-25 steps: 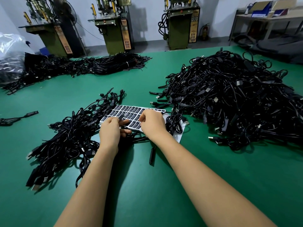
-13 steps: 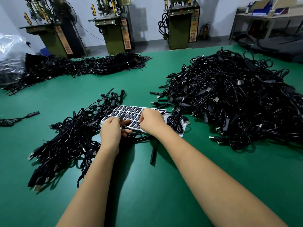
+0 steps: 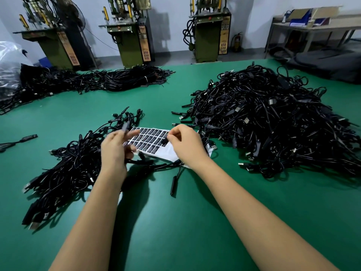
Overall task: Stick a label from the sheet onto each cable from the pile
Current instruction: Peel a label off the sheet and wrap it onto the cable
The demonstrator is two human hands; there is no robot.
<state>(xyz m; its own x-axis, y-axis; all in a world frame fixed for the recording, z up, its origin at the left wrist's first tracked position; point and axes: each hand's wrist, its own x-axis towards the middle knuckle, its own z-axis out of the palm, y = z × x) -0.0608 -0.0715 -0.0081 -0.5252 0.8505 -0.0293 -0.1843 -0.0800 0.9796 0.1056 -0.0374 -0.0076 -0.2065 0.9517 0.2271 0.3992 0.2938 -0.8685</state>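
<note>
your right hand (image 3: 186, 144) pinches one black label (image 3: 164, 142) just lifted off the label sheet (image 3: 150, 140), which lies between two cable heaps so both stay in reach. your left hand (image 3: 115, 151), blurred, seems to grip one cable end (image 3: 125, 126). big unlabelled pile (image 3: 273, 122) right, smaller heap (image 3: 68, 169) left

The left hand (image 3: 115, 151) is motion-blurred, so its fingers (image 3: 131, 134) and the cable end above them cannot be read clearly. The right hand (image 3: 185, 143) hides part of the label sheet (image 3: 150, 138); the label print is too small to read.
</note>
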